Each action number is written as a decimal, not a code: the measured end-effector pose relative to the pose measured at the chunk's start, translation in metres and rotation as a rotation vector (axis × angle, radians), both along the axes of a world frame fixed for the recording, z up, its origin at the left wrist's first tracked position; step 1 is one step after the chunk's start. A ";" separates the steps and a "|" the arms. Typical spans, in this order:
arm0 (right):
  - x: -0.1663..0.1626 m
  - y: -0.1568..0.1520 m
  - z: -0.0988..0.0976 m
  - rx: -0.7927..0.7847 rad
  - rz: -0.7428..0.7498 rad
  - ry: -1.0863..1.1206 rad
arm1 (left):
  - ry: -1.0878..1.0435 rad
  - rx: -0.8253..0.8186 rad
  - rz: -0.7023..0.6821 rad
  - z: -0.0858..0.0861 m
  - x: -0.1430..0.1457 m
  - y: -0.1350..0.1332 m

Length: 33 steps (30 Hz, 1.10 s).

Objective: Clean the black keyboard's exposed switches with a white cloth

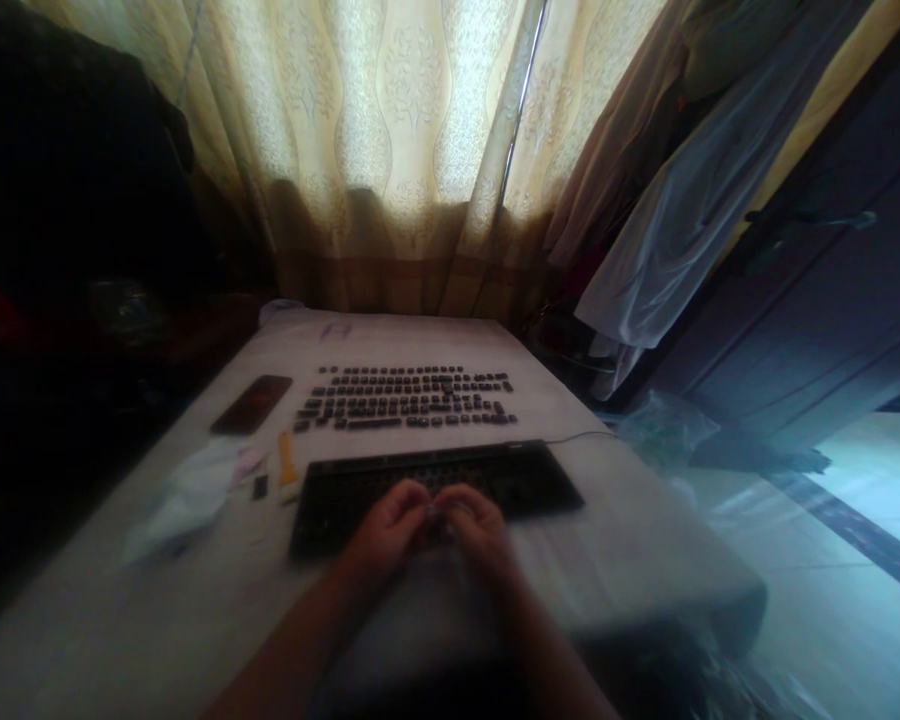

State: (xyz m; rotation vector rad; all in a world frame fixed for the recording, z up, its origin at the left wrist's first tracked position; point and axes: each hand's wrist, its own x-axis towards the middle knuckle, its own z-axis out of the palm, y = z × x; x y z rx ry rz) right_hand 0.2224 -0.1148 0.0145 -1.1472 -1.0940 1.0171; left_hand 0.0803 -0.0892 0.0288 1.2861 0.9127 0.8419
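My left hand point(391, 522) and my right hand point(481, 528) meet over the front edge of a black keyboard point(544, 480). Their fingers are closed and the fingertips come together. Whatever lies between them is too small and blurred to name. The keyboard lies slightly askew on the cloth, its keycaps apparently off at least in the middle. Beyond it, loose black keycaps point(375, 424) are laid out in rows like a keyboard layout. Left of the keyboard lies a yellow tool point(287, 458), with a small dark piece point(260, 487) beside it.
A pale cloth point(615, 560) covers the table. A phone point(253, 405) lies at its left, with a crumpled white wrapping point(187, 495) nearer. The keyboard's cable point(581, 436) runs off the right edge, near a clear plastic bag point(664, 425). Curtains point(412, 120) hang behind.
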 end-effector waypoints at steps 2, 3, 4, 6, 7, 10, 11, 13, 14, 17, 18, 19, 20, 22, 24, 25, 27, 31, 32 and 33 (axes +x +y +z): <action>0.000 -0.001 0.002 0.004 0.010 -0.002 | -0.004 -0.008 0.006 0.001 -0.001 0.000; 0.000 -0.002 0.004 0.006 0.014 -0.008 | -0.003 -0.007 0.009 0.001 -0.002 0.000; 0.000 -0.002 0.005 0.007 0.020 -0.017 | 0.000 -0.003 0.011 0.001 -0.003 0.000; 0.001 -0.003 0.006 0.006 0.028 -0.044 | 0.015 0.014 0.013 0.001 -0.005 0.001; 0.002 -0.003 0.006 0.004 0.030 -0.059 | 0.026 0.026 0.014 0.001 -0.006 0.001; 0.003 -0.004 0.007 0.003 0.016 -0.109 | 0.064 0.073 0.028 0.001 -0.008 0.002; 0.003 -0.004 0.007 0.003 0.006 -0.125 | 0.080 0.093 0.035 0.001 -0.009 0.002; 0.003 -0.004 0.006 0.007 -0.020 -0.154 | 0.114 0.141 0.058 0.001 -0.009 0.002; 0.003 -0.005 0.006 0.011 -0.034 -0.166 | 0.133 0.169 0.071 0.000 -0.009 0.001; 0.001 -0.005 0.005 0.029 -0.074 -0.191 | 0.185 0.248 0.111 -0.002 -0.008 -0.001; 0.000 -0.006 0.005 0.036 -0.087 -0.197 | 0.199 0.267 0.123 -0.003 -0.008 -0.001; 0.000 -0.006 0.005 0.043 -0.099 -0.202 | 0.211 0.281 0.137 -0.005 -0.008 -0.001; 0.000 -0.006 0.006 0.052 -0.109 -0.206 | 0.221 0.292 0.151 -0.007 -0.008 -0.001; -0.001 -0.006 0.007 0.073 -0.123 -0.218 | 0.234 0.300 0.175 -0.010 -0.010 0.000; 0.000 -0.007 0.008 0.097 -0.129 -0.234 | 0.229 0.296 0.184 -0.012 -0.011 0.002; 0.000 -0.007 0.008 0.109 -0.130 -0.244 | 0.220 0.291 0.180 -0.012 -0.012 0.002; 0.001 -0.008 0.008 0.129 -0.131 -0.264 | 0.201 0.283 0.167 -0.011 -0.012 0.003; 0.002 -0.009 0.006 0.155 -0.127 -0.308 | 0.174 0.278 0.133 -0.007 -0.011 0.001; 0.002 -0.009 0.005 0.162 -0.126 -0.318 | 0.168 0.280 0.128 -0.006 -0.011 0.001; 0.001 -0.009 0.005 0.170 -0.126 -0.327 | 0.162 0.283 0.126 -0.005 -0.011 0.000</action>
